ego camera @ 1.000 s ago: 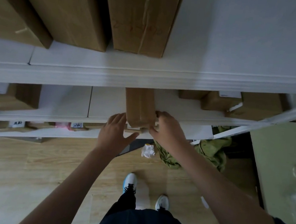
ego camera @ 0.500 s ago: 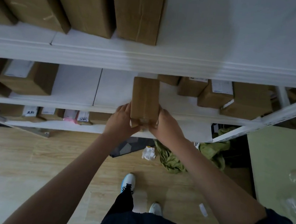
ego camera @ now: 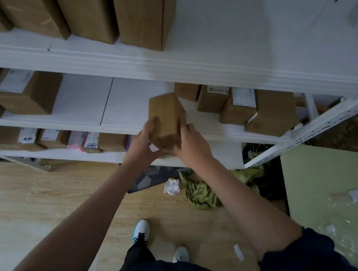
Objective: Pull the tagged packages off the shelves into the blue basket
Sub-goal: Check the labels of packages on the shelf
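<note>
Gripping one brown box (ego camera: 165, 115) between them, left hand (ego camera: 143, 145) and right hand (ego camera: 191, 145) both clasp it.

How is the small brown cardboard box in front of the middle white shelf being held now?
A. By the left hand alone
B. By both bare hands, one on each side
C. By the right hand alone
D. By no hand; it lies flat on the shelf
B: the left hand and the right hand grip opposite sides of the small brown cardboard box, tilted at the edge of the middle white shelf.
</note>
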A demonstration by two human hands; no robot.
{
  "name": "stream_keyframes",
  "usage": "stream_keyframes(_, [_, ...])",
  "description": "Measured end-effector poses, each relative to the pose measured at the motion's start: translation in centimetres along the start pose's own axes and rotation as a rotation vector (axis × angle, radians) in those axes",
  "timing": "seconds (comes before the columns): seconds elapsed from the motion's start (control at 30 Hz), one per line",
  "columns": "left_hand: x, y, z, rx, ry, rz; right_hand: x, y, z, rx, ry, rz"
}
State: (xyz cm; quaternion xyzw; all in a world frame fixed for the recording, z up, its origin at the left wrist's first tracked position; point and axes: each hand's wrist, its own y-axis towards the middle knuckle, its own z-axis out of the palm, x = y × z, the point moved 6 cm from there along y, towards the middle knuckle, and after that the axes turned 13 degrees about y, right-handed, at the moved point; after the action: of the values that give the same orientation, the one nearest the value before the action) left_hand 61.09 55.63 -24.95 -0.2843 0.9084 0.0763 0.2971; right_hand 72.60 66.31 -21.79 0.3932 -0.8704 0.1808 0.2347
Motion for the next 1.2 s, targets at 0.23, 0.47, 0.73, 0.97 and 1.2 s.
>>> stream_keyframes(0.23, [3.1, 1.9, -0.9, -0.011, -0.038, -0.065, 1.9, 2.7, 0.4, -0.005, -0.065, -0.076])
stream_keyframes(0.47, [7.0, 3.9, -1.6, 0.016, 0.039, -0.144, 0.5, 4.6, 2.0, -0.004, 0.023, 0.038])
stream_keyframes(0.73, [6.2, 5.2, -2.3, 0.042, 0.175, -0.032, -1.7, 4.5, 5.2, 0.084, 0.222, 0.210])
stream_keyframes(0.97, [4.9, 5.2, -3.3, 0.051, 0.353, 0.118, -2.1, 5.3, 7.8, 0.110, 0.431, 0.347])
stream_keyframes(1.2, [6.4, 4.5, -4.0, 0.042, 0.348, 0.065, -1.7, 4.8, 6.1, -0.016, 0.606, 0.323])
